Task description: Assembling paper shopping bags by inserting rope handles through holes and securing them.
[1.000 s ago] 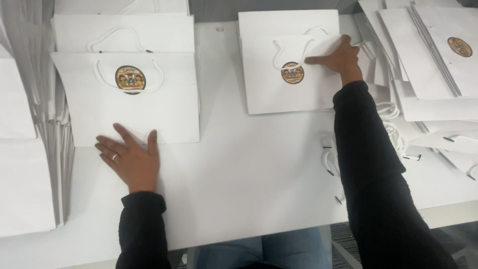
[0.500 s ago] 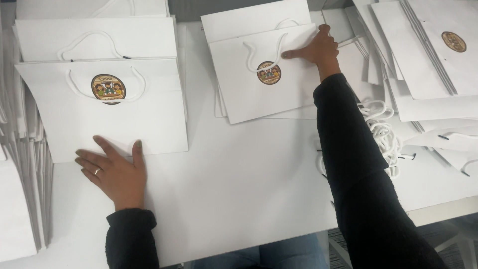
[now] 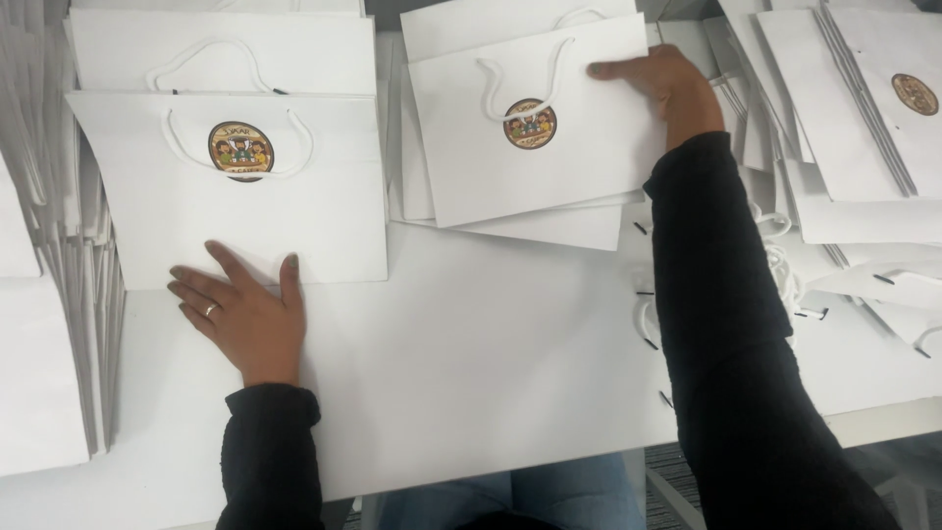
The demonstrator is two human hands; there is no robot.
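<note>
Left hand (image 3: pixel 245 319) lies flat, fingers spread, on the white counter (image 3: pixel 491 353) at lower left of the frame, fingertips just over the bottom edge of the near white paper bag (image 3: pixel 235 196), which bears a round colour sticker (image 3: pixel 240 150) and a white cord handle. It has barely shifted from half a second ago. Right hand (image 3: pixel 667 88), upper right of centre, has moved from pressing on the sticker of the second stickered bag (image 3: pixel 535 123) to that bag's right edge; grip now pinching the edge, thumb on top. The bag sits tilted atop a small pile of plain bags (image 3: pixel 549 221). Judgement: sticker pressing looks finished and the bag is being handled. More flat bags are stacked at far right (image 3: pixel 863 128) and far left (image 3: pixel 49 294).
</note>
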